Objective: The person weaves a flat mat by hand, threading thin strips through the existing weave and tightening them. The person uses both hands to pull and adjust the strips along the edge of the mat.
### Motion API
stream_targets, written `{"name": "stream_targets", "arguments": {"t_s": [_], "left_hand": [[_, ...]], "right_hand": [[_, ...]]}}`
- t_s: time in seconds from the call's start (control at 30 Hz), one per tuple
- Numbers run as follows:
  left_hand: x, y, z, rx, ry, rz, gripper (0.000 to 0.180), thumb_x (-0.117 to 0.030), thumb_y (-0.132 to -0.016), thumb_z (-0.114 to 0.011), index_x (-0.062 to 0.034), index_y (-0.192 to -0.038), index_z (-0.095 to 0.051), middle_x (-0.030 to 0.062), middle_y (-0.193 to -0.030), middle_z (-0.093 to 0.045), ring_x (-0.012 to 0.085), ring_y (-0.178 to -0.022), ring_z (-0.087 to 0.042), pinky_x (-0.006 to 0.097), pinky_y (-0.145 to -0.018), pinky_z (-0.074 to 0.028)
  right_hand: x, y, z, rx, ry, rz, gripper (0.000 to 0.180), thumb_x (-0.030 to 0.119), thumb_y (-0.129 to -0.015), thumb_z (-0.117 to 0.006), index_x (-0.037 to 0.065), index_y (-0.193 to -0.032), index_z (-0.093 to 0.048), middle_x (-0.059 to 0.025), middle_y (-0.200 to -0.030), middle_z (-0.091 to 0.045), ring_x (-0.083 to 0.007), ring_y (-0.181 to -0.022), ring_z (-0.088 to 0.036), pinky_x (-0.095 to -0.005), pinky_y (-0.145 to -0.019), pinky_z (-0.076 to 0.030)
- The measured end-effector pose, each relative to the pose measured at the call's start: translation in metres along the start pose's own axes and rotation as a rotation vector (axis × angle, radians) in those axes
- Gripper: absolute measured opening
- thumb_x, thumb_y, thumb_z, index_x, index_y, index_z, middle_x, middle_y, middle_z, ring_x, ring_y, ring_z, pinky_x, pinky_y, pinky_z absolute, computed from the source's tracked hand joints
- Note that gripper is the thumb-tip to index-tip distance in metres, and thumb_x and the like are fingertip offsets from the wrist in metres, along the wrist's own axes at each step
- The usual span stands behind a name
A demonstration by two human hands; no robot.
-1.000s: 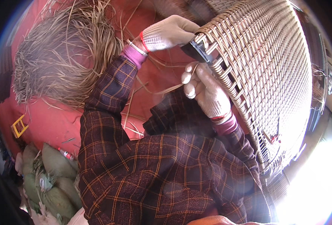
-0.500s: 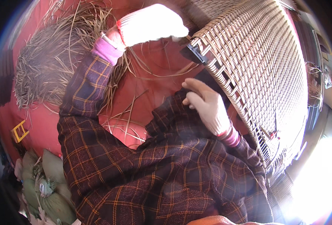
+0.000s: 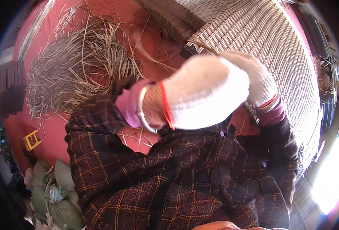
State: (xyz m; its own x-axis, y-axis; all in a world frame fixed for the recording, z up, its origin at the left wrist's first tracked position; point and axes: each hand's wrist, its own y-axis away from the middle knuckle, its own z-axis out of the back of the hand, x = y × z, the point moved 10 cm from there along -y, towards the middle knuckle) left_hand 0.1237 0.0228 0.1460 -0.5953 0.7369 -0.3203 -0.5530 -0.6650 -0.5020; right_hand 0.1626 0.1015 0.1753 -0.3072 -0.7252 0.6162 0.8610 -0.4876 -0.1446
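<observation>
My left hand (image 3: 209,92), in a white knit glove with a red cuff edge, crosses in front of my body to the left edge of a woven wicker panel (image 3: 261,34). Its outline is rounded and blurred, with the fingers curled out of sight; what they hold is hidden. Right behind it, my right hand (image 3: 255,78), gloved the same way, lies over the panel's edge. Its fingertips are covered by the left hand. A loose flat strand (image 3: 148,53) trails toward the left hand from the far side. A black piece (image 3: 188,50) caps the panel's near corner.
A big heap of loose tan strips (image 3: 81,65) lies on the red cloth (image 3: 14,130) at left. A yellow frame-shaped piece (image 3: 32,140) and green bundled sacks (image 3: 58,199) are at lower left. More woven wicker (image 3: 169,21) stands at the far side.
My left hand has come down and right from beside the panel's corner. My right hand has moved up and right onto the panel's edge, so the two now overlap.
</observation>
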Motion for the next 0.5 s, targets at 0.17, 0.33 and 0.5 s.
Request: {"name": "stream_targets", "arguments": {"t_s": [0.17,0.33,0.5], "left_hand": [[-0.05,-0.029,0.003,0.093,0.011,-0.067,0.023,-0.023,-0.092,-0.061,-0.0117,-0.112,-0.059,0.0031,-0.103,-0.061,0.0215,-0.092,-0.059,0.036,-0.077,-0.047],[-0.07,-0.057,0.005,0.108,0.185,0.01,0.01,-0.02,-0.088,-0.069,-0.0114,-0.088,-0.063,0.0027,-0.072,-0.063,0.0226,-0.064,-0.066,0.035,-0.057,-0.052],[-0.095,-0.047,-0.003,0.223,0.343,-0.112,0.032,-0.035,-0.097,-0.067,-0.011,-0.075,-0.065,0.0039,-0.069,-0.067,0.02,-0.059,-0.066,0.032,-0.06,-0.055]], "right_hand": [[-0.041,0.023,-0.025,0.163,-0.556,-0.513,0.031,0.016,-0.09,-0.065,-0.003,-0.113,-0.074,-0.0117,-0.09,-0.073,-0.0126,-0.078,-0.069,-0.029,-0.07,-0.056],[-0.036,0.016,-0.008,0.057,-0.175,-0.359,0.026,0.015,-0.093,-0.064,-0.003,-0.108,-0.074,-0.0127,-0.078,-0.071,-0.0201,-0.068,-0.067,-0.0361,-0.068,-0.056],[-0.062,0.037,0.036,0.056,0.061,-0.329,0.024,0.018,-0.105,-0.058,0.001,-0.108,-0.075,-0.0063,-0.079,-0.072,-0.0088,-0.058,-0.055,-0.0248,-0.055,-0.047]]}}
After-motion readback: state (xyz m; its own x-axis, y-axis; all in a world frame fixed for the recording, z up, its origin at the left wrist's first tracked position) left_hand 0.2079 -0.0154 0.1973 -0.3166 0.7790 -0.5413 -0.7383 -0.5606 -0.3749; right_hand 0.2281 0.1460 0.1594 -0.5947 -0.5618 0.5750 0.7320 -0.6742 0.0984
